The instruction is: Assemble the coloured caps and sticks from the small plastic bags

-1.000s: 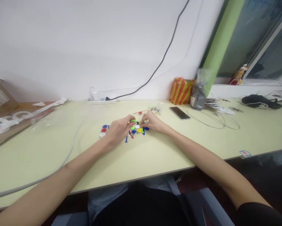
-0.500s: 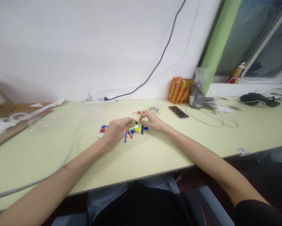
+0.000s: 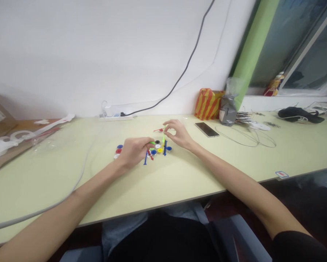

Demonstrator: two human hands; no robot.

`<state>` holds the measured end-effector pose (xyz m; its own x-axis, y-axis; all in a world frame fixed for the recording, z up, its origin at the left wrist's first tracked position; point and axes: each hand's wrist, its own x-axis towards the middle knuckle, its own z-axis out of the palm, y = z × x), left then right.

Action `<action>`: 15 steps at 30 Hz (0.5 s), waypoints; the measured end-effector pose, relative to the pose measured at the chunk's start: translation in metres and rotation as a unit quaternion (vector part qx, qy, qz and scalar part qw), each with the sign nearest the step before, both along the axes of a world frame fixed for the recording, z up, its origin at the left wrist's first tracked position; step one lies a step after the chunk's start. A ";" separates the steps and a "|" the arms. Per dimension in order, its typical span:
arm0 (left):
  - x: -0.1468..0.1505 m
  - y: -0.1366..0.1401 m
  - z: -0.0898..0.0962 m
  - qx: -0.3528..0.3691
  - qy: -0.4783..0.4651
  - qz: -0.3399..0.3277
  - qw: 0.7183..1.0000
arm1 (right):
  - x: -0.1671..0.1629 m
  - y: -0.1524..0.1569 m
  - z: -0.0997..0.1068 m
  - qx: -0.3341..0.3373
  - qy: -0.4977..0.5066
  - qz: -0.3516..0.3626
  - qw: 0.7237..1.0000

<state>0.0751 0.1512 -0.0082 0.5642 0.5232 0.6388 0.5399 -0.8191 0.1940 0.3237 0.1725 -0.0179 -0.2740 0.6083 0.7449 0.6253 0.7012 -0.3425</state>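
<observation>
My left hand (image 3: 136, 151) is closed in a pinch over the small parts, with a bright green piece (image 3: 152, 143) at its fingertips; its exact shape is hidden. Farther right, my right hand (image 3: 178, 133) pinches the top of a thin yellow-green arrow-like stick (image 3: 163, 137), held upright. Beneath and between the hands lie a black disc (image 3: 157, 142), a yellow disc (image 3: 160, 150) and a blue disc (image 3: 154, 152). Blue sticks (image 3: 165, 148) and a dark red arrow (image 3: 150, 155) lie close by. Left of my left hand sits a red disc (image 3: 118, 151) among others.
Behind my right hand lies a red arrow piece (image 3: 160, 130). A phone (image 3: 207, 129), a striped bag (image 3: 209, 104) and a grey bag (image 3: 228, 111) stand to the right, beside loose wire. A power strip (image 3: 115, 116) lies by the wall; a grey cable (image 3: 67, 196) crosses the left.
My right hand has risen and moved slightly away from me, drawing the yellow-green stick upright. My left hand stays nearly in place; the black disc shows more clearly.
</observation>
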 end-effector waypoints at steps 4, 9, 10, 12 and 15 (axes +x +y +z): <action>0.000 0.001 -0.002 0.008 0.019 0.002 1.000 | -0.007 -0.011 0.008 0.037 -0.055 0.015 0.998; 0.000 0.001 -0.004 0.009 0.032 -0.014 0.999 | -0.017 -0.020 0.016 0.073 -0.156 -0.009 0.985; 0.001 0.000 -0.003 0.009 0.034 -0.019 0.999 | -0.018 -0.021 0.017 0.072 -0.167 -0.019 0.983; 0.001 -0.001 -0.003 0.006 0.037 -0.027 0.999 | -0.022 -0.024 0.017 0.062 -0.165 -0.031 0.984; 0.001 -0.004 -0.001 -0.001 0.027 -0.040 0.999 | -0.027 -0.027 0.013 0.023 -0.089 -0.004 0.996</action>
<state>0.0764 0.1471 -0.0093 0.6383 0.4752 0.6056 0.4816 -0.8602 0.1673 0.2963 0.1451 -0.0050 -0.3999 0.5774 0.7118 0.6784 0.7087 -0.1938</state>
